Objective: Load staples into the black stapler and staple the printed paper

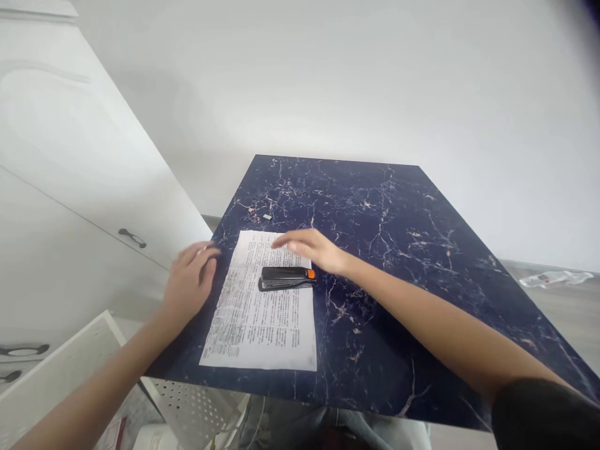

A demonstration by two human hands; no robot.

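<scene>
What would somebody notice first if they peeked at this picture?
A dark blue marbled table fills the middle. On its near left lies a printed paper with a black stapler on top. The right hand hovers over the paper's far end, the left hand beside it.

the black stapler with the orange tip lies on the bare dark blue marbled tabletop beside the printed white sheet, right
No. The black stapler with the orange tip lies on the printed white sheet itself, not on the bare dark blue marbled tabletop beside it; the head view shows this.
</scene>
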